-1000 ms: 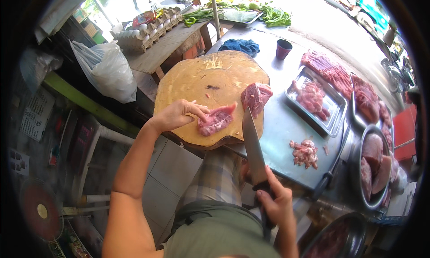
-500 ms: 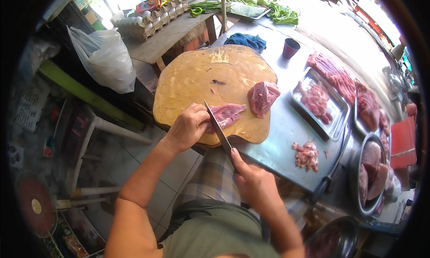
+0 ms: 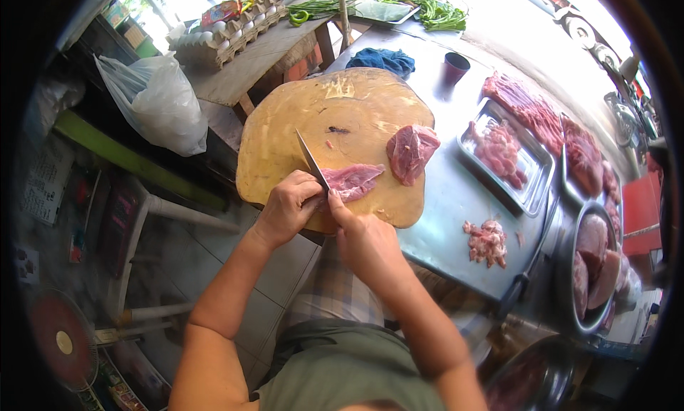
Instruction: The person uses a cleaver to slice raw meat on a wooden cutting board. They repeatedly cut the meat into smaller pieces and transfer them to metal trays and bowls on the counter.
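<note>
A thick wooden chopping block (image 3: 278, 129) carries a flat piece of raw meat (image 3: 356, 181) near its front edge. My left hand (image 3: 288, 204), fingers curled, holds the left end of that piece, which the fingers largely hide. My right hand (image 3: 367, 243) grips a knife (image 3: 311, 158), its index finger stretched along the blade's spine. The blade lies across the meat close to my left fingers, its tip pointing away and left over the block. To the right, a thicker chunk of meat (image 3: 413, 154) sits on the block, touched by neither hand.
Right of the block, a metal table bears a tray of meat pieces (image 3: 499, 154), small scraps (image 3: 486, 243), a long dark-handled tool (image 3: 524, 272) and a bowl of meat (image 3: 591, 268). Behind stand a blue cloth (image 3: 385, 60) and dark cup (image 3: 454, 69). A white bag (image 3: 167, 108) hangs left.
The knife has slid forward and left, so more blade reaches beyond the meat. My right hand has come up over the block's front edge, close to my left hand.
</note>
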Tool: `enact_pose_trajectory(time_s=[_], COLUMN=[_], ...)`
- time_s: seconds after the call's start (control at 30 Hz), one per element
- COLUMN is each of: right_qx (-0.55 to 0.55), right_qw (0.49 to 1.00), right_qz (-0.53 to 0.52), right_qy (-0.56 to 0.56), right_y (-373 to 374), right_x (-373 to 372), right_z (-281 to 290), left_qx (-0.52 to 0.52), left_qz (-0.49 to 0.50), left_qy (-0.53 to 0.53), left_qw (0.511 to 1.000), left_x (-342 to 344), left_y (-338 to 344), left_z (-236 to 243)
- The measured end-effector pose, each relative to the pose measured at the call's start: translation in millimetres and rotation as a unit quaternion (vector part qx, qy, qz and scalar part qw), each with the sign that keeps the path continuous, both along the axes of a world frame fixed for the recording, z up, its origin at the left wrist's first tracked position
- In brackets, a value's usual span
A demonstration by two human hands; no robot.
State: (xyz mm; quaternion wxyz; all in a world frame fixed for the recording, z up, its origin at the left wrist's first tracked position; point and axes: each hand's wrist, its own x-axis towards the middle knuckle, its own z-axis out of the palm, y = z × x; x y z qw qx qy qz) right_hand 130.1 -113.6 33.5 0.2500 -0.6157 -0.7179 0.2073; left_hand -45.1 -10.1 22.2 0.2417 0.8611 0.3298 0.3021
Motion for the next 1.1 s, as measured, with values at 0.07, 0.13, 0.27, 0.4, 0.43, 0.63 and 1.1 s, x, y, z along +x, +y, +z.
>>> enact_pose_trajectory(time_s=[0.07, 0.13, 0.27, 0.4, 0.43, 0.63, 1.1], right_qx=[-0.007, -0.043, -0.061, -0.037, -0.01, -0.035, -0.019], right_qw=[1.0, 0.999, 0.998, 0.998, 0.999, 0.999, 0.999], right_qz=[0.001, 0.004, 0.008, -0.026, -0.034, -0.004, -0.033], right_qy=[0.028, 0.033, 0.027, 0.043, 0.039, 0.0, 0.038], right_y=[4, -4, -46, -77, -78, -68, -14], right_x=[8, 17, 28, 42, 44, 48, 35], right_z=[3, 12, 34, 47, 47, 34, 26], left_qx=[0.001, -0.005, -0.113, -0.06, -0.037, 0.028, -0.221], left_qz=[-0.027, -0.041, -0.023, 0.01, 0.007, 0.007, 0.045], left_qy=[0.008, 0.022, 0.025, -0.018, -0.024, 0.04, 0.005], left_qw=[1.0, 0.999, 0.993, 0.998, 0.999, 0.999, 0.974], left_x=[0, -2, -10, -6, -3, 18, 13], left_y=[1, 1, 7, 10, 8, -2, 2], left_z=[3, 6, 14, 18, 17, 9, 10])
